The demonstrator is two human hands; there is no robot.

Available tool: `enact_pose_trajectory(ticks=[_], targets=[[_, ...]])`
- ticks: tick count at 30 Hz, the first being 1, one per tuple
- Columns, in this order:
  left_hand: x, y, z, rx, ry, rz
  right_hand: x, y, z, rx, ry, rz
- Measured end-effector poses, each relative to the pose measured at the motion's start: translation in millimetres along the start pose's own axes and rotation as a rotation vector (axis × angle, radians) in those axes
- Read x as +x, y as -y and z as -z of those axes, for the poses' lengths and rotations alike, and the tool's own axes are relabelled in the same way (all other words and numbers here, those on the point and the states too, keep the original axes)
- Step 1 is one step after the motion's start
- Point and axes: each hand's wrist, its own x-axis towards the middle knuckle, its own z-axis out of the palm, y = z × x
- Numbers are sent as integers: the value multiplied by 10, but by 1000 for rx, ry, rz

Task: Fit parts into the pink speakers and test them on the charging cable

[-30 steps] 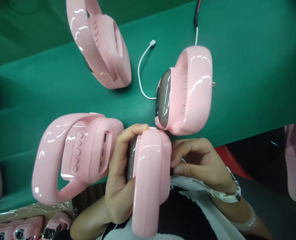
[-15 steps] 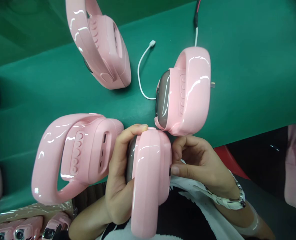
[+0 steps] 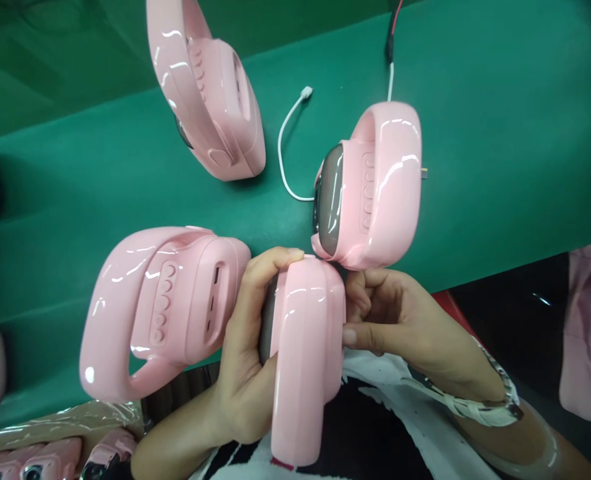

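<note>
A glossy pink portable speaker [image 3: 302,353] with a loop handle is held upright at the table's near edge. My left hand [image 3: 248,360] wraps round its dark-screened side, fingers over the top and thumb behind the handle. At the opposite side, my right hand [image 3: 388,310] is closed, with thumb and bent fingers against the speaker's port side. Whatever those fingertips hold, if anything, is hidden. Just beyond stands a second pink speaker [image 3: 395,193] with a dark screen. To the left is a third pink speaker [image 3: 112,293], its buttons and port slots showing.
Farther back stands another pink speaker [image 3: 225,113] on the green table mat [image 3: 500,133]. A white cable [image 3: 282,153] lies beside it, and a small metal plug [image 3: 424,173] pokes out right of the second speaker. Several pink camera-like units [image 3: 50,460] sit in a box at lower left.
The speakers sit slightly farther right in view, along with my left hand. My right hand keeps its closed pose at the port side; a small dark spot by its thumb is no longer visible.
</note>
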Motion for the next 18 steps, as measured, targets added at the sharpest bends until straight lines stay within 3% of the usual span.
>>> enact_pose_trajectory(ticks=[5,7,10,14,18], targets=[[-62,50,56,65,41,53,50,-99,87,-30,39,67],[-87,37,63,87,19,109,55,-152,126,-46,66,135],[-115,-15,52,98,86,164,18,-242,182,-56,103,258],[-154,-75,0,223,192,108,-62,-403,247,-26,117,336],[-265,11,41,231,162,41,-113,-493,248,-51,169,393]])
